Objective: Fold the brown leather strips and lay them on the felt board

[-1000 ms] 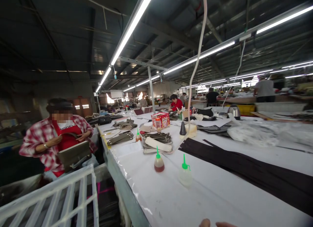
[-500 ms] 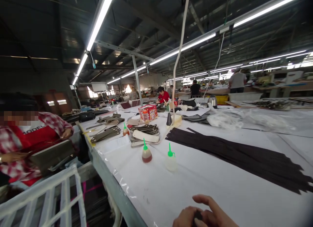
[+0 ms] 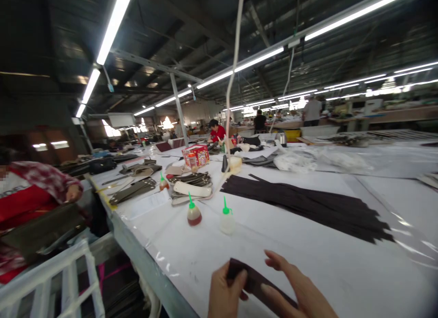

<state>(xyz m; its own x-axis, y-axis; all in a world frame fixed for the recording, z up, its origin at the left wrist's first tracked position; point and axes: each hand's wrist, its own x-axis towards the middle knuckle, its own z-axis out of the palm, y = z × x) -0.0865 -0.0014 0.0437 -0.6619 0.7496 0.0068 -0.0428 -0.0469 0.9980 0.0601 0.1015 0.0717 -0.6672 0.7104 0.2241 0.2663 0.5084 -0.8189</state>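
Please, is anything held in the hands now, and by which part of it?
A dark strip: the left hand pinches it near its far end. Whether the right hand also grips it cannot be told.

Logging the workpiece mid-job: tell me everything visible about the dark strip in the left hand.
The dark strip is narrow, brownish-black and matte, perhaps leather or fabric. It is held over the white table, slanting across the view toward the right hand. The left hand pinches its far end, thumb on its face. The open right hand's thumb overlaps it in view; contact is unclear. Its other end is hidden.
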